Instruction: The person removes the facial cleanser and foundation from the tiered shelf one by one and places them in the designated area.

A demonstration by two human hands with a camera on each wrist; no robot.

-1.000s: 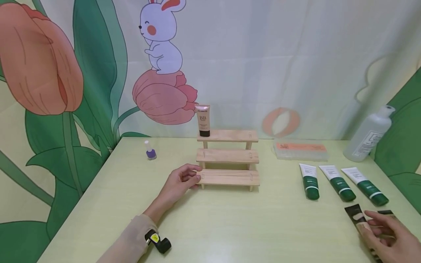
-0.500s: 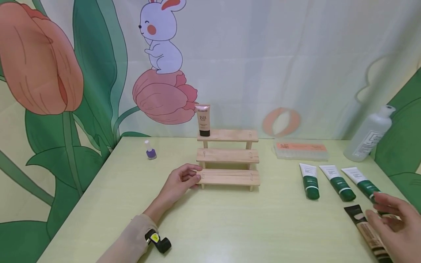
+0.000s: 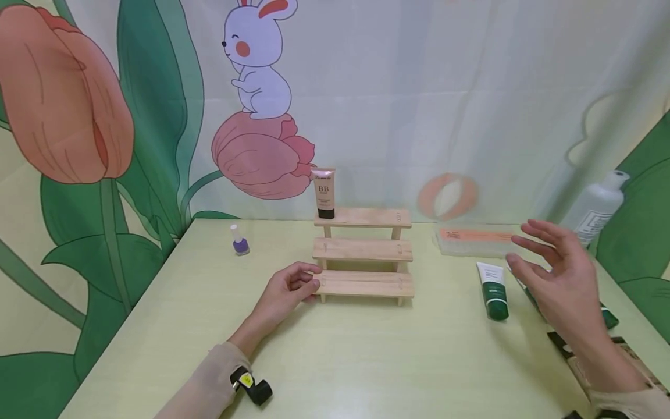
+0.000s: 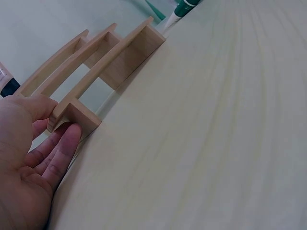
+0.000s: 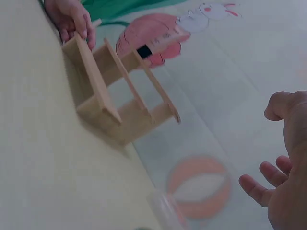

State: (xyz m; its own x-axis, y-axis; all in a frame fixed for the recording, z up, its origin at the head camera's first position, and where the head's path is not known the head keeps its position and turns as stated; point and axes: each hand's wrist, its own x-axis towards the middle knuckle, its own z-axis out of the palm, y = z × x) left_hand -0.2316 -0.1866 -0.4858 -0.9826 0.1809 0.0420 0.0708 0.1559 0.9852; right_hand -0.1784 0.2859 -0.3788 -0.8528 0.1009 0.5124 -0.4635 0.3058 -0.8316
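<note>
My left hand (image 3: 285, 291) grips the left end of the lowest step of a three-tier wooden display stand (image 3: 363, 284). In the left wrist view, its thumb is over the step and its fingers (image 4: 62, 153) curl in underneath. A BB cream tube (image 3: 325, 195) stands upright on the top step, at the left. My right hand (image 3: 567, 291) is raised over the right side of the table, fingers apart, holding nothing. Beneath it lie green-and-white tubes (image 3: 494, 297), partly covered by the hand, and dark-and-tan tubes (image 3: 635, 358), mostly behind the forearm.
A purple nail polish bottle (image 3: 240, 241) stands to the left of the stand. Toward the back right are a flat clear case (image 3: 476, 247) with an orange label and a large translucent bottle (image 3: 597, 209). A printed curtain (image 3: 366, 105) hangs along the table's back edge.
My right hand has left the dark-and-tan tubes and risen up and to the left, now covering part of the green-and-white tubes. The left hand and the stand stay put.
</note>
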